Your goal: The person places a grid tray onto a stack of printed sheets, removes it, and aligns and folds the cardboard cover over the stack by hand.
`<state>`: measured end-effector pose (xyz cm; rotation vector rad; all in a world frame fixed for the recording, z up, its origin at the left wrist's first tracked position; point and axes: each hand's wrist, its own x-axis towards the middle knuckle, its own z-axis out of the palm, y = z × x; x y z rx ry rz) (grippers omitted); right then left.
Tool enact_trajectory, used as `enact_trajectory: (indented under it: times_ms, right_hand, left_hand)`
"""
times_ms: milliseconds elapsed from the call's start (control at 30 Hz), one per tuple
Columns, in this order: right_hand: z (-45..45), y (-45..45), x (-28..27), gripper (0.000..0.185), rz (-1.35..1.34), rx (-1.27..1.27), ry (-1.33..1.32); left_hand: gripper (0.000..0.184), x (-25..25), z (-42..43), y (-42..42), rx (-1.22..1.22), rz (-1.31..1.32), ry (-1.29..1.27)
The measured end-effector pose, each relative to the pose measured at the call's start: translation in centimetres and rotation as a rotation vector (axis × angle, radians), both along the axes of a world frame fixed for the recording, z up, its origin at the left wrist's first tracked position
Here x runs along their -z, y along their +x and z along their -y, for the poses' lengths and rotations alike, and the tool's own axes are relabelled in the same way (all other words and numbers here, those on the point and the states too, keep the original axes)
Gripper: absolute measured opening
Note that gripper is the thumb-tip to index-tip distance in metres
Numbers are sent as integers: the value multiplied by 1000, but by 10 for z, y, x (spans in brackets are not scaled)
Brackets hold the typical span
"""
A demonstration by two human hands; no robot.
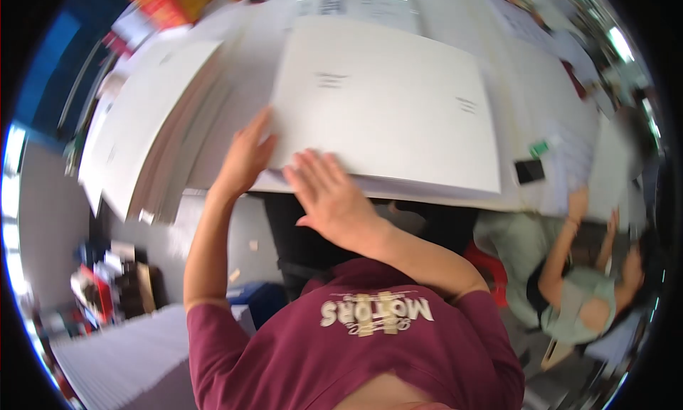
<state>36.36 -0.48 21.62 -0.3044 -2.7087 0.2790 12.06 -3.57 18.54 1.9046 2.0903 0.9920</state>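
A large white printed sheet [391, 118] lies on the table in front of me, with small blocks of dark text on it. Whether it is a single sheet or the top of a stack, I cannot tell. At its left edge is my left hand [249, 154], open, thumb apart from the fingers. My right hand [333, 200] is flat and open, its fingertips on the sheet's front edge near the left corner. To the left, a thick stack of large white sheets [153, 125] reaches over the table's front edge.
A black phone [528, 171] and a green item [538, 148] lie to the right. A co-worker [580, 303] sits there, hands at the table. Red-and-yellow packaging [160, 4] stands at the back left. More pale stacked sheets [135, 353] are at lower left.
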Motion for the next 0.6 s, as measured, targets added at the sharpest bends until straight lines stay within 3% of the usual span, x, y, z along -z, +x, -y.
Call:
enact_trajectory:
  times_ms: [267, 367, 533, 567, 600]
  right_hand:
    - [-25, 122, 10, 104, -55, 492, -26]
    - [-34, 174, 9, 97, -11, 724, 21]
    - [-53, 230, 9, 65, -220, 1013, 193]
    - [-59, 234, 10, 51, -309, 1111, 240]
    - [-63, 236, 13, 47, -365, 1152, 111]
  left_hand:
    - [47, -16, 0, 14, 1, 47, -95]
    - [47, -26, -1, 22, -24, 83, -142]
    - [45, -26, -2, 21, -25, 36, -148]
    - [45, -30, -2, 23, -34, 34, -158]
    - [45, -33, -2, 27, -42, 32, -170]
